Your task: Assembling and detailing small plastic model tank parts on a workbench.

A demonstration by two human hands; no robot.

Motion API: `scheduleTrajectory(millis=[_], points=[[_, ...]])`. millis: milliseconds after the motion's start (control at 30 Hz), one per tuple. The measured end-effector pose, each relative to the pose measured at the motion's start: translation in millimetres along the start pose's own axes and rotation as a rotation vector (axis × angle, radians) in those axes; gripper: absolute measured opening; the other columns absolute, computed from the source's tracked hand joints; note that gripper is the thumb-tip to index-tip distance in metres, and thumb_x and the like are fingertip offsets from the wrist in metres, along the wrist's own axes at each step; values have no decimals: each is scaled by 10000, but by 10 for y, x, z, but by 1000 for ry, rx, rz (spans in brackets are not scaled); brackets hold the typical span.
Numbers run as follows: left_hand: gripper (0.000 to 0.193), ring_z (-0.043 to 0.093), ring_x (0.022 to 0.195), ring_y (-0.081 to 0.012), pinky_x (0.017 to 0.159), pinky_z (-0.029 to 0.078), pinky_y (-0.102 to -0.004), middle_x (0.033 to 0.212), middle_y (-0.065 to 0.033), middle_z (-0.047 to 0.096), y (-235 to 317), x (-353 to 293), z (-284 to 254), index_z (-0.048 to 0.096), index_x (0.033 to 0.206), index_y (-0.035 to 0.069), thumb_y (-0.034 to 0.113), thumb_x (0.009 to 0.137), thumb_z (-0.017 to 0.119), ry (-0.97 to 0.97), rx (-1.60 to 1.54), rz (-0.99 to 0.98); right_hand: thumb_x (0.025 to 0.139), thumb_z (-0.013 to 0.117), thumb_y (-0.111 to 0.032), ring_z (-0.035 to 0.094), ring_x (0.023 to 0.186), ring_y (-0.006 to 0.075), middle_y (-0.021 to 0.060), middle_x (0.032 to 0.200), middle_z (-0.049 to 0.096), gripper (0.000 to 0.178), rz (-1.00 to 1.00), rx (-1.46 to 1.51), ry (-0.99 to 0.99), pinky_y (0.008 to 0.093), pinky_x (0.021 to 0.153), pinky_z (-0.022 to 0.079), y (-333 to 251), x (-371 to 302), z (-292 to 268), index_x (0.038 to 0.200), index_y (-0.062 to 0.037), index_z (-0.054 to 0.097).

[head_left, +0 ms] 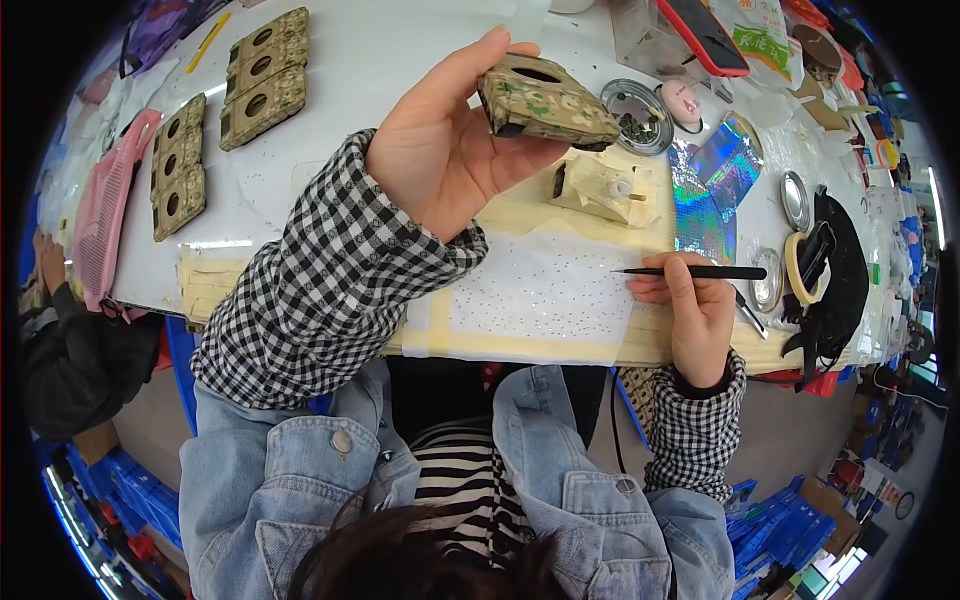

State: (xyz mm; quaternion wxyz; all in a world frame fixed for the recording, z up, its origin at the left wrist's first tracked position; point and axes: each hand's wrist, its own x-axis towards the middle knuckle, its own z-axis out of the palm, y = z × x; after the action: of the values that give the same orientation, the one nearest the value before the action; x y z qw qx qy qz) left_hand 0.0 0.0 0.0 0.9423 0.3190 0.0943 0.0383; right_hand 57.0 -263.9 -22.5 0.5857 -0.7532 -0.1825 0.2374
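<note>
Above the white surface, our left hand grasps a camouflage block; nearer and right, our right hand pinches black tweezers over a speckled sheet. We judge this fine picking; the next move calls for steadiness.

1. A white table bears everything here.
2. At its left lie camouflage pieces and a yellow stick.
3. Near the front edge: a white sheet, speckled.
4. Rightward: a round dish, holographic sheeting.
</note>
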Motion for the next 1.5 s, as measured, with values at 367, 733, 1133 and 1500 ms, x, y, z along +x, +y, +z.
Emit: scheduleTrajectory(millis=[367, 733, 1133, 1500], points=[[441, 506, 1128, -363, 824, 560, -279, 1166, -255, 514, 0, -13, -8, 419, 1240, -22, 317, 962, 367, -13, -5, 14, 939, 483, -162, 649, 697, 165, 139, 780, 642, 273, -9, 18, 34, 245, 649, 521, -7, -8, 4, 914, 88, 588], [409, 560, 1052, -373, 818, 548, -365, 1243, -267, 450, 7, -127, 111, 293, 1347, 83, 213, 962, 333, -126, 108, 7, 952, 460, -199, 652, 693, 175, 139, 772, 640, 302, -200, 128, 82, 258, 638, 538, -355, 4, -46, 914, 77, 578], [280, 466, 639, 18, 516, 370, -132, 847, 55, 539, -19, -253, 158, 544, 1021, 86, 316, 970, 393, -401, 374, -291, 952, 462, -234, 604, 636, 136, 118, 747, 634, 313, -400, 203, -143, 230, 603, 478, -873, 344, 163, 923, 53, 582], [282, 487, 716, -28, 605, 410, -172, 838, 28, 513, -94, -269, 207, 521, 941, 79, 326, 974, 390, -373, 129, -346, 951, 463, -233, 615, 643, 141, 112, 724, 633, 315, -328, 241, -197, 234, 629, 496, -790, 434, 250, 921, 55, 586]])
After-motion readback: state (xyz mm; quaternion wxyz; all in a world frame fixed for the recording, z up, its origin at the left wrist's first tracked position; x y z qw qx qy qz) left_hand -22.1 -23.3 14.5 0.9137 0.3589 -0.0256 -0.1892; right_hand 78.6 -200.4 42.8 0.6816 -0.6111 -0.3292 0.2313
